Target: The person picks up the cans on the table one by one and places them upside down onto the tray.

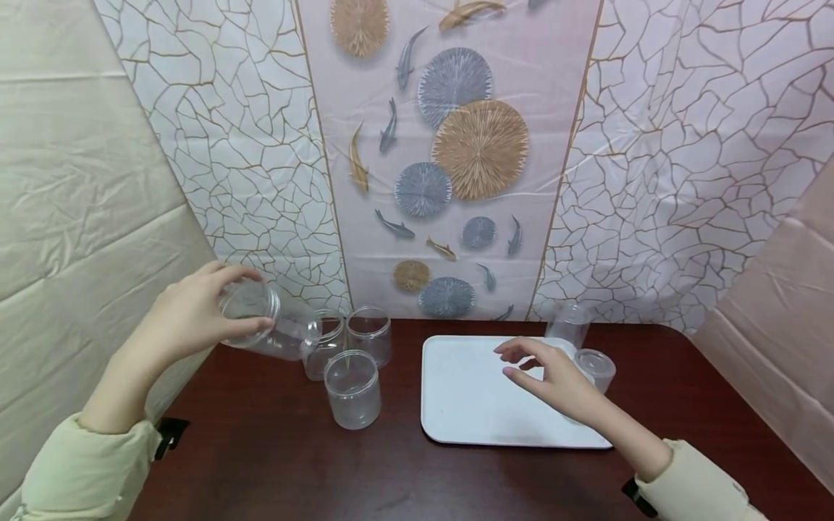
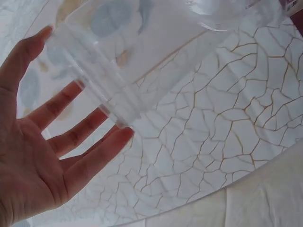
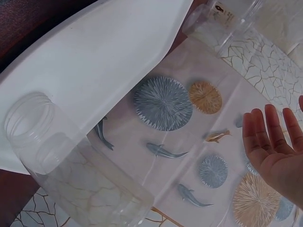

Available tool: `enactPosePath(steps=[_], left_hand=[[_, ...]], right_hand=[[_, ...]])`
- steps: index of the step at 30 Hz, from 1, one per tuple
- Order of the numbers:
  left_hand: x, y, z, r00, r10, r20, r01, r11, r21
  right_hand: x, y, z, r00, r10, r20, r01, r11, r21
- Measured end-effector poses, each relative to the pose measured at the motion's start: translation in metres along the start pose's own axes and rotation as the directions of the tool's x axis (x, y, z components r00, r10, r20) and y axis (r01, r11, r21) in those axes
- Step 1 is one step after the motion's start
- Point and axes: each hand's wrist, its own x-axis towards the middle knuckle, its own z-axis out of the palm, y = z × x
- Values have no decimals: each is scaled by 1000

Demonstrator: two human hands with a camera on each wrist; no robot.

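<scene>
White tray, one, lying flat on the dark red table; its middle bears nothing visible, and all places below are told from it. Left of the tray, a cluster of three clear jars, upright, mouths uppermost: front jar, well apart from the tray's left edge; rear left jar, behind that and farther from the tray; rear right jar, level with the tray's far left corner. Farthest left of the tray, one tilted jar, clear, off the table — the item in hand. Left hand: thumb and fingers set wide about the rim end of the tilted jar, holding it by the fingertips. Right hand: over the tray's right half, thumb apart from lightly bent fingers, nothing held. At the tray's far right corner, a tall clear container; at its right edge, a short clear container, partly behind the right hand — whether either stands on the tray or beside it cannot be told. State of the work, by judgement: partway; three jars stand grouped left of the tray, while the tilted jar has not yet been set down and its placing appears to remain.
</scene>
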Motion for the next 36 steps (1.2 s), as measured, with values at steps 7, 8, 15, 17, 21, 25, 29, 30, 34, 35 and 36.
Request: enactPosePath(steps=[7, 8, 15, 17, 21, 25, 29, 30, 34, 35, 36], left_hand=[[-4, 2, -8, 991, -55, -121, 37, 989, -142], [-4, 3, -8, 990, -58, -128, 37, 987, -158], [-3, 11, -5, 982, -98, -163, 43, 950, -310], [-2, 12, -2, 978, -112, -175, 43, 935, -352], [-1, 12, 6, 971, -122, -208, 28, 914, -406], [-1, 14, 13, 961, -139, -239, 6, 874, -486], [0, 20, 22, 952, -139, -271, -64, 780, -623], [0, 22, 24, 952, -134, -274, -88, 740, -667], [2, 29, 40, 959, -102, -265, -148, 617, -773], [3, 30, 44, 962, -92, -256, -149, 608, -780], [4, 32, 49, 966, -81, -244, -145, 611, -778]], right_hand=[[2, -2, -2, 1000, -11, 7, 10, 1000, 20], [2, -3, -2, 1000, -10, 8, 9, 1000, 20], [3, -5, -5, 999, -23, -24, 23, 1000, -1], [3, -5, -5, 998, -39, -46, 38, 999, -4], [3, -7, -5, 994, -59, -87, 60, 998, 7], [2, -10, -4, 991, -49, -122, 52, 999, 18], [1, -14, -2, 989, -25, -146, 29, 999, 24], [1, -15, -2, 988, -25, -151, 29, 999, 26], [0, -20, -2, 986, -33, -164, 40, 999, 37], [0, -21, -2, 985, -37, -167, 45, 998, 43], [0, -22, -2, 985, -39, -168, 48, 998, 48]])
